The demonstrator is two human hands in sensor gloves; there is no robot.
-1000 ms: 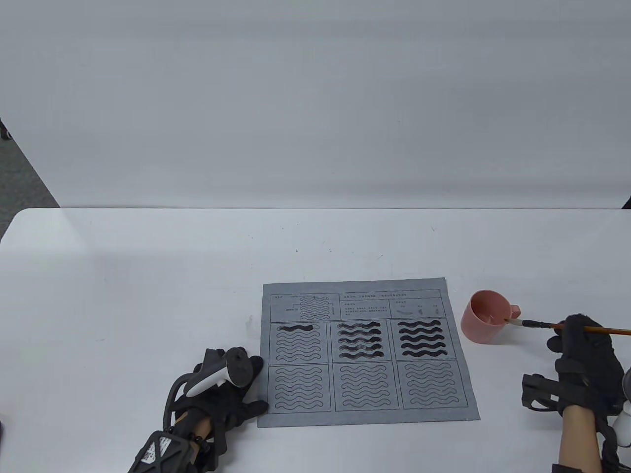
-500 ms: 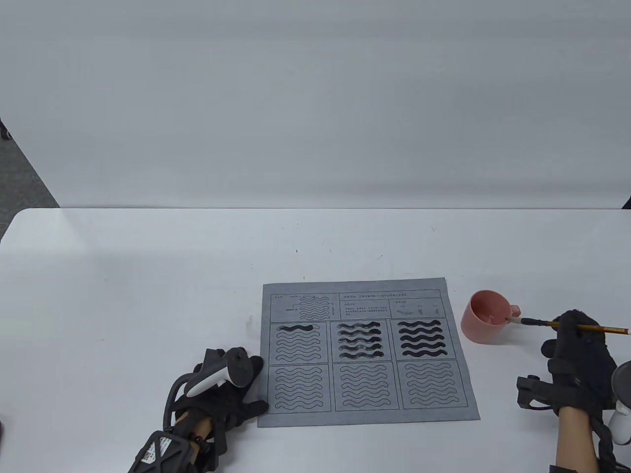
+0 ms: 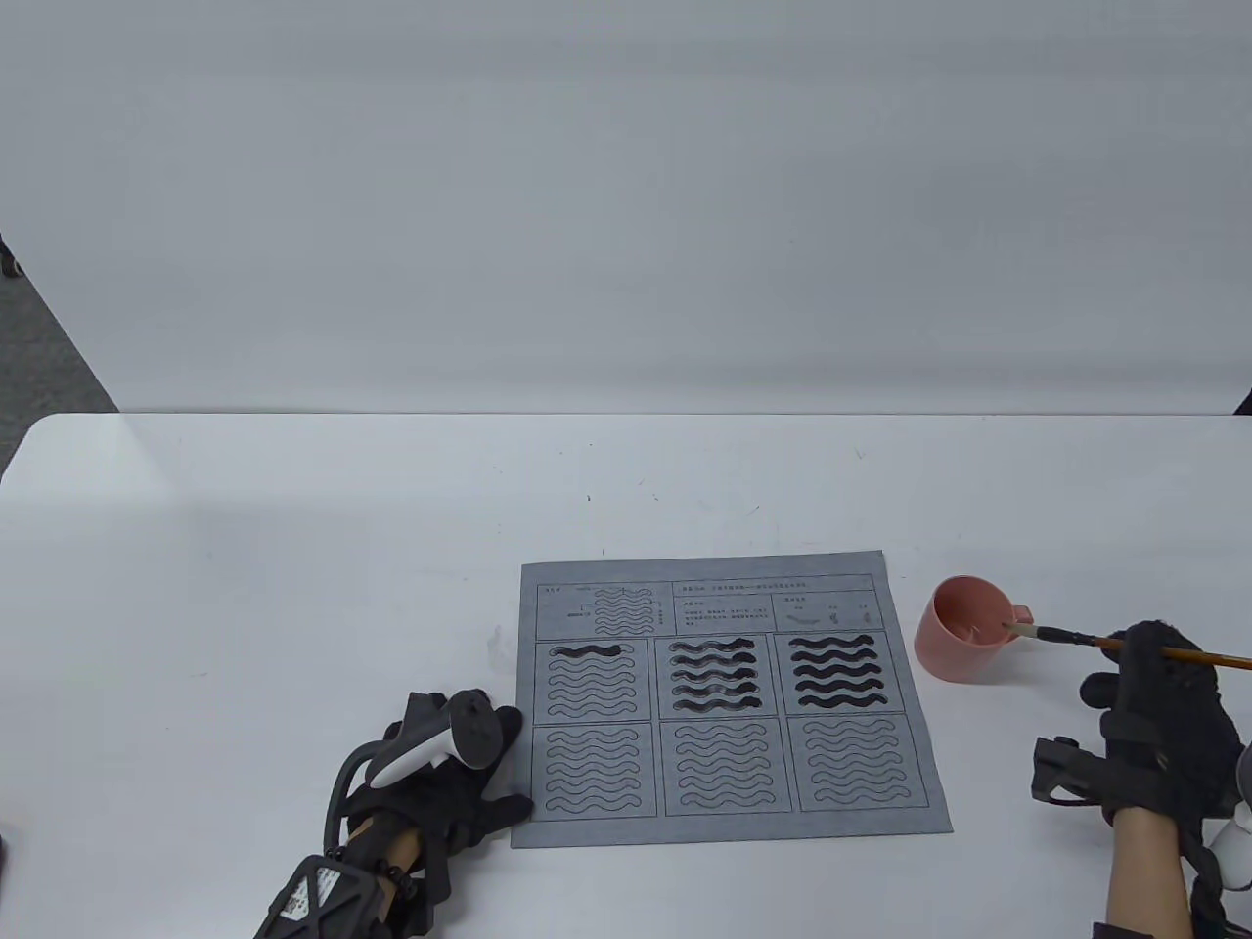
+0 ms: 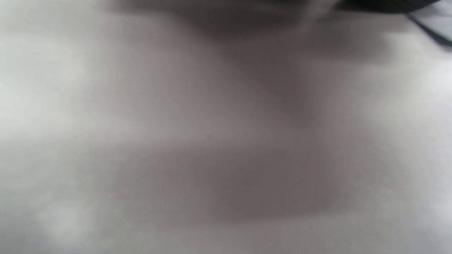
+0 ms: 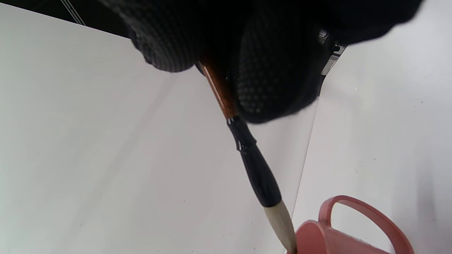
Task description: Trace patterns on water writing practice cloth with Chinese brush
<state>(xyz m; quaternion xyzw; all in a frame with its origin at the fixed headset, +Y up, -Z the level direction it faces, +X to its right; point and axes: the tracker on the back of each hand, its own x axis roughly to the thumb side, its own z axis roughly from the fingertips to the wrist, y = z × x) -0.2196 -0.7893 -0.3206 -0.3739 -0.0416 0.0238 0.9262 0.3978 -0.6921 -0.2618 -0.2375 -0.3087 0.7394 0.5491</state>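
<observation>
You've got a white table [image 3: 293, 548] filling the lower half of the table view, w/ a few tiny dark specks [image 3: 589, 498] near centre. Plain grey-white wall [image 3: 626, 196] sits behind at 12 o'clock. Strip of grey floor [image 3: 44, 362] shows at 9 o'clock.

Right hand [image 3: 1164, 704] pinching, left hand [image 3: 445, 782] seemingly flat

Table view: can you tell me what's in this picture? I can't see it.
A gloved right hand holds a brush with its tip at the rim of a pink cup. A grey cloth printed with wavy lines lies to the cup's left on a white table; some lines are painted dark. The left hand rests on the cloth's corner.
</observation>
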